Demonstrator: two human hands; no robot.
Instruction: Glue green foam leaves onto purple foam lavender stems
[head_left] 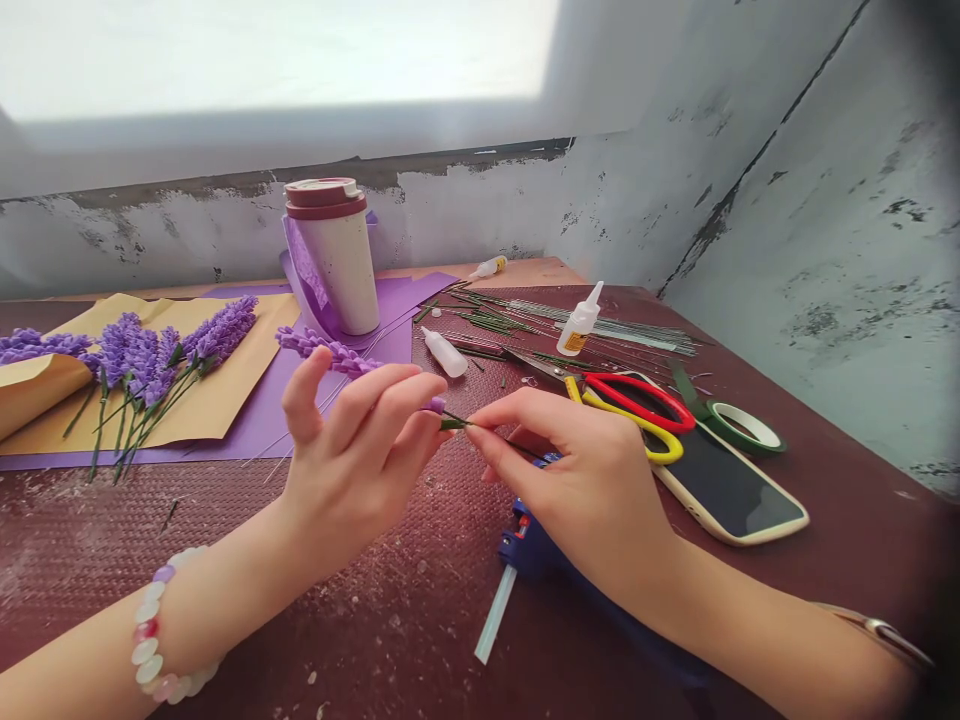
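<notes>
Purple flower [322, 345] in front of the lidded cup [349, 270].
The left hand [360, 440] is gripping the flower—the right hand [585, 470] is pinching its green stem [456, 424]; scissors [601, 383] are lying to the cup's right.

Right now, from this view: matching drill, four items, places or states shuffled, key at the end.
1. white cup with maroon lid
2. red-and-yellow-handled scissors
3. round roll of green tape
4. purple flower sprig on green stem

A. held in left hand
B. overlapping black-screened phone
C. upright on purple paper
D. lying flat, right of scissors

1-C, 2-B, 3-D, 4-A
</notes>
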